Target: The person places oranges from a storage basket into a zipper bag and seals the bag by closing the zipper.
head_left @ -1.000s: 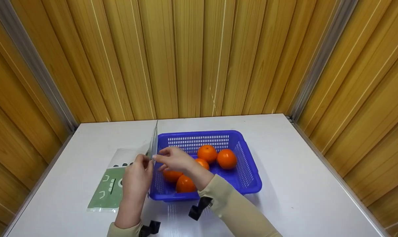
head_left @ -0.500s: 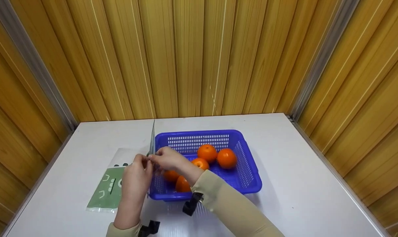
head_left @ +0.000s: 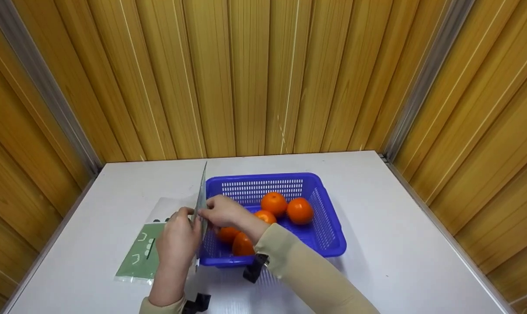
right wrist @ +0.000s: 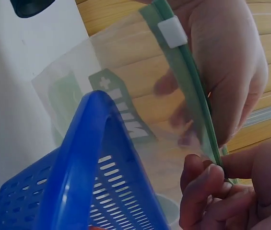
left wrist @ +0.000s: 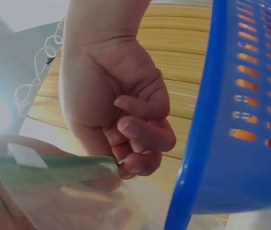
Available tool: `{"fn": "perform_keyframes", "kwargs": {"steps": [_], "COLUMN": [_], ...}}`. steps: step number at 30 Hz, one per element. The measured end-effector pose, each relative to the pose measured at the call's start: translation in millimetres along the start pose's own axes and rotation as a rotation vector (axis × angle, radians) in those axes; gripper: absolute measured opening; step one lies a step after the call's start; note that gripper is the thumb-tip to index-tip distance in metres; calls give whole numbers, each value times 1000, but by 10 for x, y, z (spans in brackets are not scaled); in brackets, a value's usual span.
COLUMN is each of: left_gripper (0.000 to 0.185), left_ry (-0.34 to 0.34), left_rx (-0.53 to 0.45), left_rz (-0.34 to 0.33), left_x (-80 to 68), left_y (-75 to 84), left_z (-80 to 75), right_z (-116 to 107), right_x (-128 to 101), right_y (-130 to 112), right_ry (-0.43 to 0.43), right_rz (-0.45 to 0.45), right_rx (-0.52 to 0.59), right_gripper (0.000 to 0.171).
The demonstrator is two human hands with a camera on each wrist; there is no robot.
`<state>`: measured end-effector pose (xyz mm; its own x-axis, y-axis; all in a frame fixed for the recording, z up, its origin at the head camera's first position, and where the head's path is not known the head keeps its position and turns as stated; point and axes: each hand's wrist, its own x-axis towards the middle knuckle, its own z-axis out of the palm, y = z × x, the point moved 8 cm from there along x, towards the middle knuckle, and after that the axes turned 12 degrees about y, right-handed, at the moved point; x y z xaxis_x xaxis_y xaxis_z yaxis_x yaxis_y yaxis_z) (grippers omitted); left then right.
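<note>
A clear zip bag with green print (right wrist: 125,105) stands upright, seen almost edge-on in the head view beside the left wall of the blue basket (head_left: 285,175). My left hand (head_left: 178,240) holds it near its green zip edge (left wrist: 85,165); a white slider (right wrist: 172,32) sits on that zip. Across from it, my right hand (head_left: 226,211) pinches the zip edge between thumb and curled fingers, as the right wrist view shows. Its forearm reaches over the basket. Several round orange fruits (head_left: 273,203) lie in the basket, some partly hidden by the right arm.
A second green-printed bag (head_left: 141,253) lies flat on the white table (head_left: 402,244), left of the basket and partly behind my left hand. Wood-panelled walls (head_left: 250,78) enclose the table at the back and both sides.
My right hand, earlier with fingers spread by the bag, has moved slightly left and now pinches its edge. My left hand has shifted a little left and nearer; basket and fruits stay put.
</note>
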<state>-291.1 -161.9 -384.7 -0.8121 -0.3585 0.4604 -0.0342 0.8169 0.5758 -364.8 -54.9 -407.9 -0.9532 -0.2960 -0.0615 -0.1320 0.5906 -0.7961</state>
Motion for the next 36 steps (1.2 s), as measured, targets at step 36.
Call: {"fn": "perform_keyframes", "kwargs": {"steps": [36], "left_gripper": [28], "left_ry": [159], "left_rx": [-259], "left_rz": [-207], "left_x": [167], "left_y": [-422], "left_z": [-579], "right_z": [-493], "right_x": [59], "right_y": [578], "right_ry": [-42], "right_rz": [175], "right_rx": [27], "right_gripper": [32]}}
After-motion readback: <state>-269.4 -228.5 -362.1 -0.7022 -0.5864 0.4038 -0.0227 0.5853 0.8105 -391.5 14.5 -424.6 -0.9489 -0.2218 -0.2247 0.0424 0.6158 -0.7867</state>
